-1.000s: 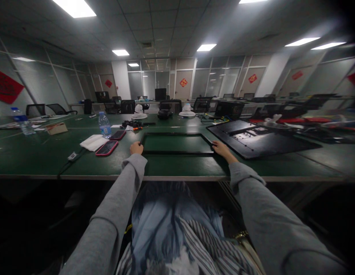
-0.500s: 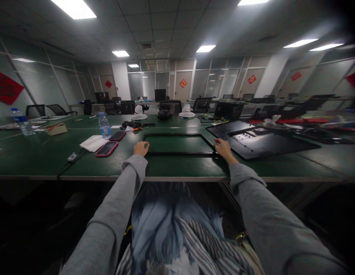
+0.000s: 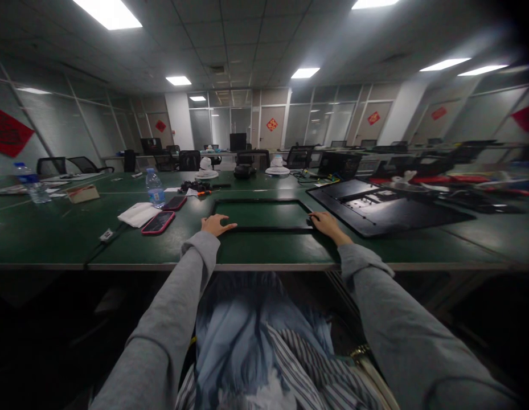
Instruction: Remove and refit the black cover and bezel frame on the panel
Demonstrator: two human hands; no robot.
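Note:
A thin black rectangular frame (image 3: 264,200) lies flat on the green table (image 3: 268,250) in front of me. My left hand (image 3: 216,224) rests on the frame's near left corner with its fingers stretched flat. My right hand (image 3: 324,221) lies on the near right corner, fingers curled down over the frame's edge. Both arms are in grey sleeves.
A large black panel (image 3: 388,208) lies to the right of the frame. To the left are two phones in red cases (image 3: 159,221), a white cloth (image 3: 138,213) and a water bottle (image 3: 153,187). Small fans, tools and chairs stand further back.
Both hands slid inward along the frame's near edge. The left hand went from gripping the corner to lying flat with fingers spread. The frame has hardly shifted.

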